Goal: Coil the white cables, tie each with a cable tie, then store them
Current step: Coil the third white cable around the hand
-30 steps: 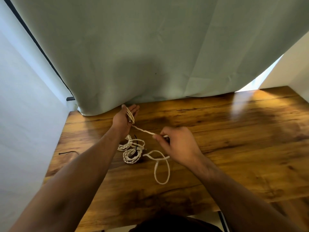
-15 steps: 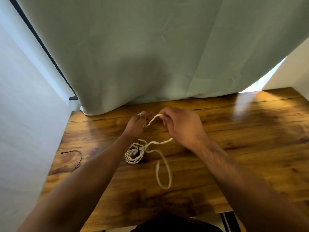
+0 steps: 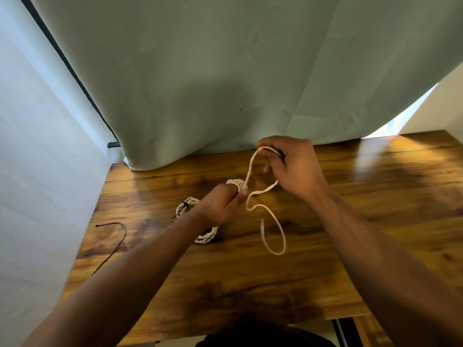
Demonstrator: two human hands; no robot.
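Slack of the white cable (image 3: 275, 253) lies looped on the wooden table (image 3: 375, 221). Off to the left lies a spare black cable tie (image 3: 122, 234), and a finished coil (image 3: 190, 200), already tied, sits partly under the left forearm. Just beyond, the left hand (image 3: 223, 204) grips several turns wound round its curled fingers. Farthest, the right hand (image 3: 293, 166) pinches the strand, raised before the curtain (image 3: 225, 83). Coiling looks midway. The next move likely calls for laying another turn over the left fingers, drawing in slack.
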